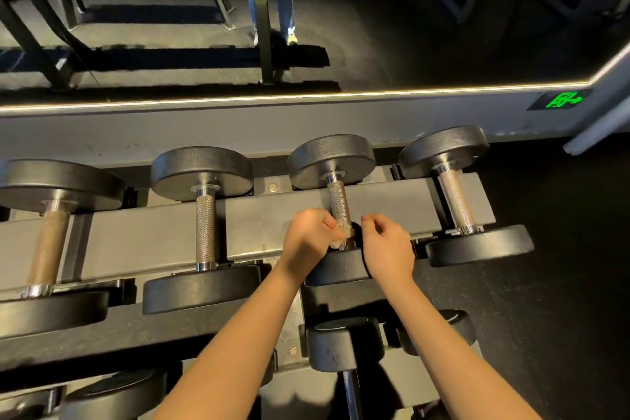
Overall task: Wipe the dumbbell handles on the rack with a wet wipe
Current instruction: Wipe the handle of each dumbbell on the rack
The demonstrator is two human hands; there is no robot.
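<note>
A wide mirror [204,27] fills the wall above, reflecting another row of weights and a person's legs and shoes. Below it a dark rack [272,215] runs across the view, its flat top bar sloping slightly upward to the right. Four dumbbells lie across this bar, their heads hanging off the front and back edges. The first dumbbell [47,242] at the far left has a brownish handle. The second dumbbell [205,228] and the fourth dumbbell [455,201] have bare knurled metal handles. A lower dumbbell [344,344] sits on the tier beneath, near the forearms.

Both hands meet at the third dumbbell [339,203], at the near end of its handle, just above the front head. The left hand [308,239] is curled round a crumpled pale wipe [342,232] and presses it against the left side of that handle. The right hand [388,245] sits just beside the handle on its right, fingers curled; I cannot tell whether it holds part of the wipe or nothing. A small green sign [562,100] glows on the wall at the right.
</note>
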